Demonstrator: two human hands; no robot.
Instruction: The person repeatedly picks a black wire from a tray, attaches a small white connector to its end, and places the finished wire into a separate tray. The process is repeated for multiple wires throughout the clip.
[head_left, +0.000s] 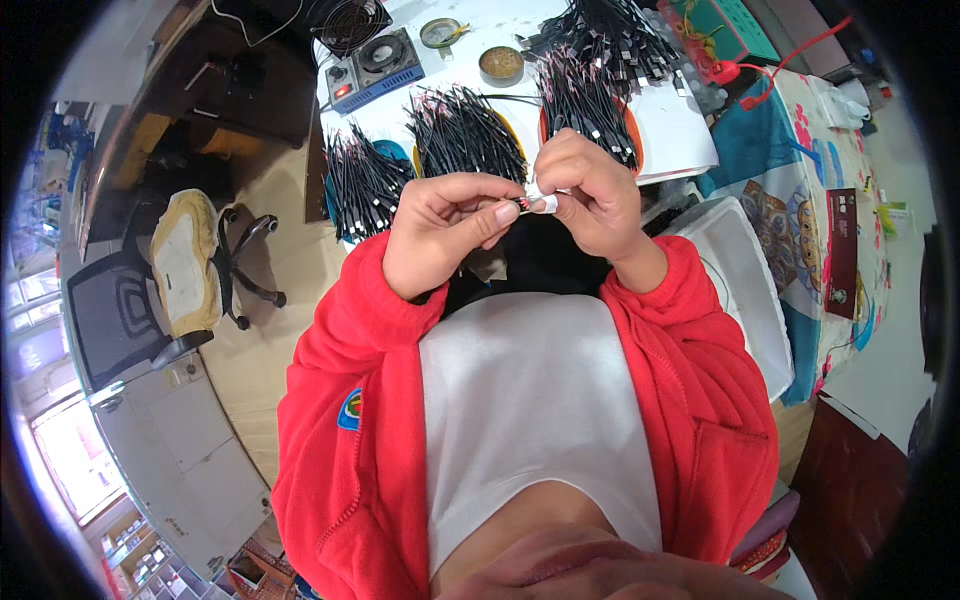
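My left hand (457, 229) pinches the end of a black cable (520, 202), whose short red and pale wires show between the hands. The thumb and fingers of my right hand (589, 195) hold a small white piece (544, 204), perhaps tape or tissue, against those wires. Both hands are raised just off the near edge of a white table (675, 142). Beyond them, bundles of short black cables with bare reddish ends stand in a blue container (391, 148), a yellow container (514, 133) and an orange container (636, 139).
A blue-grey electric unit (379, 71) with a lit red switch is at the back left, beside a black fan (351, 26). Two round tins (501, 66) stand behind the bundles, near a heap of USB cables (622, 37). A white foam box (742, 277) is at the right.
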